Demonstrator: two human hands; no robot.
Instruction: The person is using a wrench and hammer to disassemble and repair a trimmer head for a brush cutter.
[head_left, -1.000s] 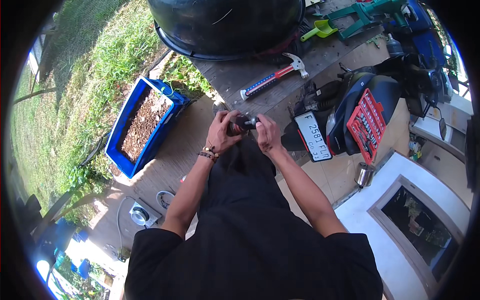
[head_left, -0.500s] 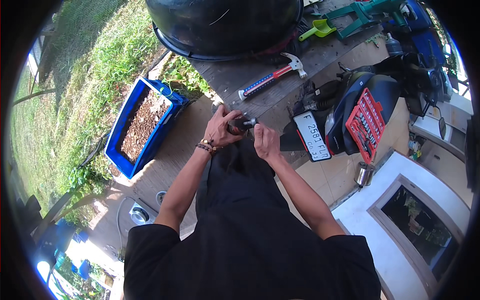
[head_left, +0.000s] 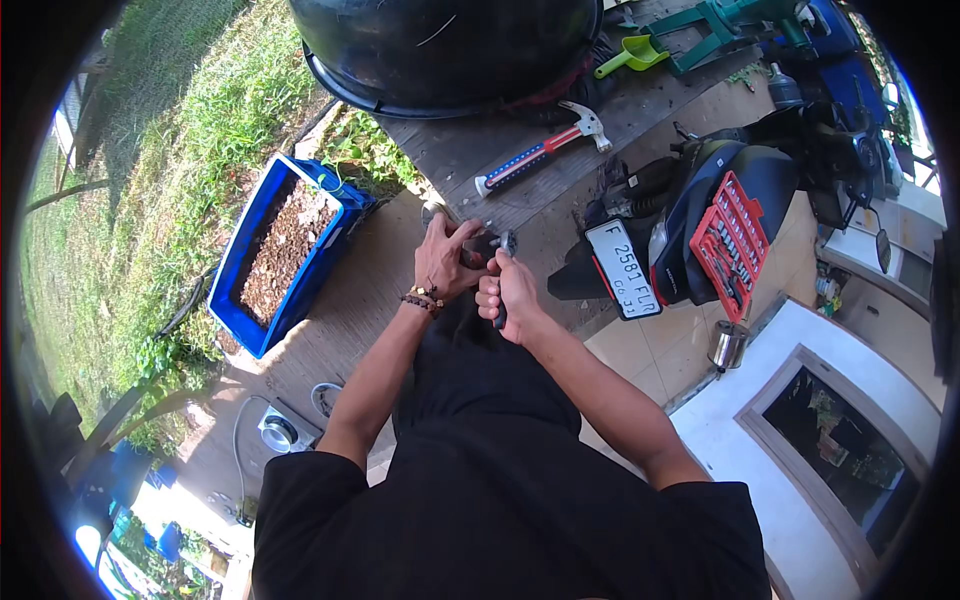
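Right hand (head_left: 507, 290) gripped ratchet wrench (head_left: 504, 262); left hand (head_left: 443, 258) clasped small dark part at its 10 o'clock, hammer (head_left: 540, 152) at 1 o'clock.

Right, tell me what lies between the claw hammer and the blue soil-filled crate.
In the head view, only bare wooden planks and grass lie between the claw hammer and blue crate.

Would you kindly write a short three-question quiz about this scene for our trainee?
1. True or false: the hammer lies on the wooden table, untouched.
2. What does the right hand grip? A) a dark-handled tool B) a green scoop C) a metal cup
3. What colour is the crate beside the grass?

Key: 1 true; 2 A, with the left hand close against the dark-handled tool's head; 3 blue.
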